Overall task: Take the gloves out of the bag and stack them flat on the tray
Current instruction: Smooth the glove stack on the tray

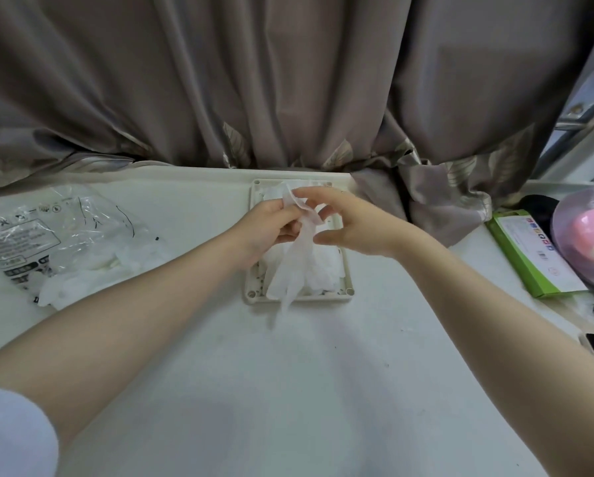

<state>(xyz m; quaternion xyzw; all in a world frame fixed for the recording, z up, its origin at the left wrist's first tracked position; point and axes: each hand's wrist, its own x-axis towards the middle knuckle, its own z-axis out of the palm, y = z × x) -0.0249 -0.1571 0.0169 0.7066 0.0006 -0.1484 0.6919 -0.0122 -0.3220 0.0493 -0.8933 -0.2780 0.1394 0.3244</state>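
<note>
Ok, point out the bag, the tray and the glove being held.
bag (40,235): head view, on its printed clear plastic front.
tray (350,290): head view, on its near right corner rim.
glove (297,259): head view, on the hanging palm part below the hands.

White gloves (319,270), white tray (346,266), leaf-patterned taupe curtain (288,80).

A white bench (288,390) stood before a grey-brown curtain (288,80) with a leaf-patterned hem. At the right lay a green box (533,256), beside a clear bag holding a pink object (588,235). A dark item showed at the right edge.
</note>
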